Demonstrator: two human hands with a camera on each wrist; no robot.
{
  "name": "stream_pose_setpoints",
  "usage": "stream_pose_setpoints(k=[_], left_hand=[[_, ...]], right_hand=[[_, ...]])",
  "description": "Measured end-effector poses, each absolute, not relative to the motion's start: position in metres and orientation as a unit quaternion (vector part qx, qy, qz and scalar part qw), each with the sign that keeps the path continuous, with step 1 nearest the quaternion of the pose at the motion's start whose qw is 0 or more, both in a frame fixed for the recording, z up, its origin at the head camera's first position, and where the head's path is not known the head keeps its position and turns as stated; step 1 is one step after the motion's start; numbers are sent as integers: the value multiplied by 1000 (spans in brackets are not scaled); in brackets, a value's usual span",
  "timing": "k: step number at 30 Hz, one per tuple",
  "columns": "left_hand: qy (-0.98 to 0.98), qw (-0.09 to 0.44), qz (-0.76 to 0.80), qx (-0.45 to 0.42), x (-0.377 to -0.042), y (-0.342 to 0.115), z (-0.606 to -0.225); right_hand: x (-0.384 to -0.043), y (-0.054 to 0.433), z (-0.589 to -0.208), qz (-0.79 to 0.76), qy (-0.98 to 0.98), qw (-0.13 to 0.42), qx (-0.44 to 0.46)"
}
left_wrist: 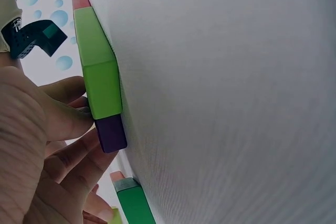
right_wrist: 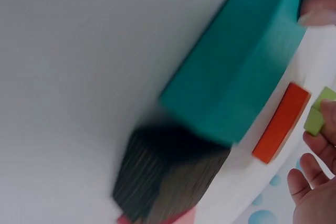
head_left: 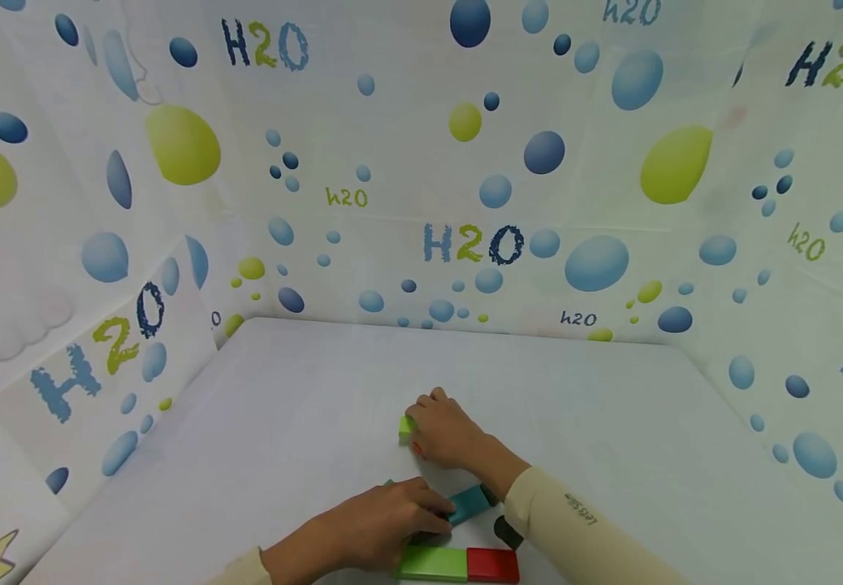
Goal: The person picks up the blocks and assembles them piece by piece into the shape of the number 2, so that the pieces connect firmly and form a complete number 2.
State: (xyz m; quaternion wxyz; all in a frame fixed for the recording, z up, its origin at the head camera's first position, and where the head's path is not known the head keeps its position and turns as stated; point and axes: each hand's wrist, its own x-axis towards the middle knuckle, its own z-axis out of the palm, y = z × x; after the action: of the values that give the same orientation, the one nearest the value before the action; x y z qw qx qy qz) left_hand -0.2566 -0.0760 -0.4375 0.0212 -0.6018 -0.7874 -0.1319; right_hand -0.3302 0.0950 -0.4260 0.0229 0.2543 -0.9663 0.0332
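Observation:
My left hand (head_left: 378,528) is low in the head view, behind a light green block (head_left: 432,563) with a red block (head_left: 492,565) at its right end. Its thumb and finger pinch a purple block (left_wrist: 111,132), seen in the left wrist view; the fingertips are beside a teal block (head_left: 469,504). Farther out, my right hand (head_left: 445,431) pinches a small light green piece (head_left: 404,430), which looks like two joined parts in the right wrist view. An orange block (right_wrist: 282,123) lies close to the right hand, mostly covered by it in the head view.
A dark block (right_wrist: 170,179) sits at the teal block's end. Another dark object (head_left: 507,532) is partly covered by the right sleeve. A green block (left_wrist: 136,203) stands beyond the left fingers. White cloth covers the table (head_left: 304,390), with a patterned curtain (head_left: 407,268) behind.

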Motion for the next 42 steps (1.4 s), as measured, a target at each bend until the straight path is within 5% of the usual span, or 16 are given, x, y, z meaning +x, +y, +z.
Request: stream_pose_setpoints(k=[12, 42], left_hand=[[-800, -6, -131, -586, -258, -75, -438], [-816, -33, -123, -564, -258, -73, -435]], right_hand=[[-331, 134, -421, 104, -969, 36, 223], [-319, 201, -438, 243, -967, -45, 56]])
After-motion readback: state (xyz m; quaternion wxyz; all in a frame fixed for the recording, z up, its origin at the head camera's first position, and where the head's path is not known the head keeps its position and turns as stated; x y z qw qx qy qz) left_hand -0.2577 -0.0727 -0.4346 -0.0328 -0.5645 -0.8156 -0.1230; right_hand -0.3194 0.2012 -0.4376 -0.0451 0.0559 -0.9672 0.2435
